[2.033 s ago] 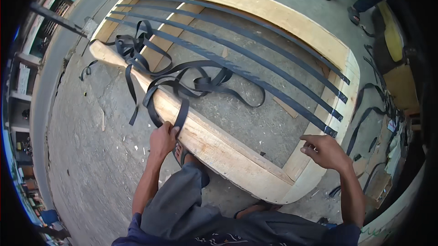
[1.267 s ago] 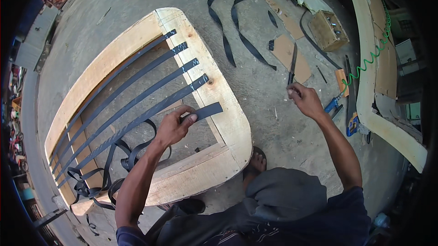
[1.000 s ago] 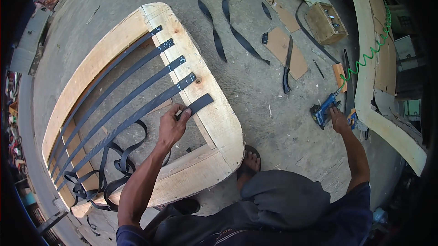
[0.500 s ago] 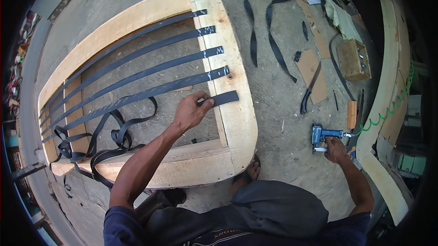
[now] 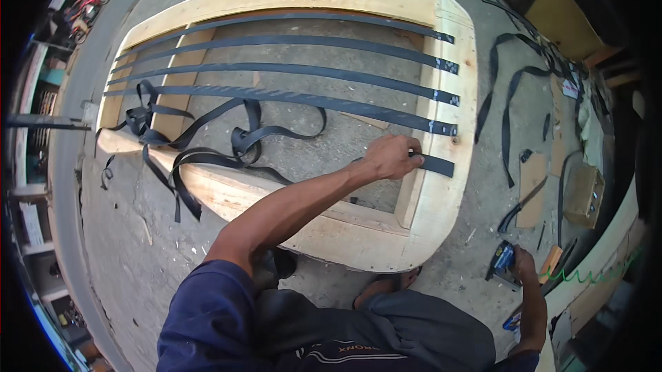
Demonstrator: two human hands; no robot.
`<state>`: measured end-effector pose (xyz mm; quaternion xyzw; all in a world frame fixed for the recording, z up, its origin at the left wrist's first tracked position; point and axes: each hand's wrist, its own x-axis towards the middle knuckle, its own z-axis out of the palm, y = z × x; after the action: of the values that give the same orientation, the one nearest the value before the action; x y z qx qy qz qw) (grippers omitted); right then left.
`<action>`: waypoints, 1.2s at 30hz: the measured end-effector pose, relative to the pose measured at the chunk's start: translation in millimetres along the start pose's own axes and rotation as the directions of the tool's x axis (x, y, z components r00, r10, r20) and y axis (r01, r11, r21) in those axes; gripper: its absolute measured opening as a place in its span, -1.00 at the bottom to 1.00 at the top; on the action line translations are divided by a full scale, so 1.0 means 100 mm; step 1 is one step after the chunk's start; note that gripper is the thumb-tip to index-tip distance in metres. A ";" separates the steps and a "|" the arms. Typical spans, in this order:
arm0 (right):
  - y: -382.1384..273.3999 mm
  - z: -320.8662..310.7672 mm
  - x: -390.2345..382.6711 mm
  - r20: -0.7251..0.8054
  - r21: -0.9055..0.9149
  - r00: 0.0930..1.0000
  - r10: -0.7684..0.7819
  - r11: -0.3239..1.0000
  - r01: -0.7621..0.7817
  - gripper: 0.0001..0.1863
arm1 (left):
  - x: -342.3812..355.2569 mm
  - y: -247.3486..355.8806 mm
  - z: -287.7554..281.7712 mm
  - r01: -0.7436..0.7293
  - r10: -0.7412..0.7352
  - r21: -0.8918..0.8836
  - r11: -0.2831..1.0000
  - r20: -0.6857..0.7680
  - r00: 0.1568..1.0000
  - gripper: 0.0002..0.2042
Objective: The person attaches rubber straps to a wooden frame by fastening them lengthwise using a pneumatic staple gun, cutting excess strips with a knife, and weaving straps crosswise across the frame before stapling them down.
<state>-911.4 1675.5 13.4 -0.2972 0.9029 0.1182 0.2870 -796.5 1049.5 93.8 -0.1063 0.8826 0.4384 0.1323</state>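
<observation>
Across a pale wooden frame (image 5: 441, 213) run four dark straps (image 5: 296, 103), stapled at their right ends. My left hand (image 5: 395, 156) pinches a fifth strap near its end (image 5: 439, 165), which lies on the frame’s right rail below the others. A loose tangle of webbing (image 5: 252, 137) hangs over the near left rail and lies inside the frame. At the lower right, outside the frame, my right hand (image 5: 522, 262) grips a blue pneumatic staple gun (image 5: 502, 259) with a green coiled hose.
Right of the frame on the concrete are loose straps (image 5: 510, 124), cardboard (image 5: 531, 199), a knife (image 5: 514, 212) and a wooden box (image 5: 583, 196). A pale curved board (image 5: 607, 262) edges the right. A road and cluttered storefronts (image 5: 41, 151) line the left.
My left hand has brought a strap end onto the right rail. My right hand, empty at first, has taken hold of the staple gun. The view has swung about between frames.
</observation>
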 end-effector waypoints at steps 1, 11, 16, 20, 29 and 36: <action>0.00 -0.15 0.13 0.128 -0.047 0.991 -0.037 0.998 0.044 -0.27 | -0.03 -0.07 -0.07 0.029 -0.029 -0.002 1.000 0.010 1.000 -0.66; -1.80 -2.52 0.18 0.179 0.596 0.981 0.073 0.785 -0.167 -0.70 | 0.00 0.00 -0.09 0.129 -0.127 -0.030 0.991 0.047 0.991 -0.68; -2.54 -2.95 0.58 -0.228 0.446 0.963 -0.142 0.864 0.233 -0.63 | -0.02 -0.15 -0.02 0.073 -0.073 -0.029 0.997 -0.029 0.997 -0.68; -2.91 -3.15 0.79 -0.179 0.337 0.954 -0.241 0.896 0.289 -0.59 | -0.05 -0.16 0.03 0.048 -0.052 -0.052 0.997 -0.092 0.994 -0.67; -2.93 -3.12 0.90 -0.093 0.216 0.949 -0.302 0.924 0.316 -0.63 | -0.07 -0.17 0.01 0.062 -0.064 -0.054 0.997 -0.032 0.997 -0.64; -2.95 -3.12 0.94 -0.093 0.234 0.962 -0.255 0.934 0.270 -0.63 | -0.02 -0.20 -0.01 0.012 -0.015 -0.048 0.999 -0.046 0.999 -0.63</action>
<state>-934.7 1277.6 197.6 -0.3810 0.8711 -0.0425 0.3070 -788.8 1037.0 79.7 -0.1256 0.8739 0.4560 0.1121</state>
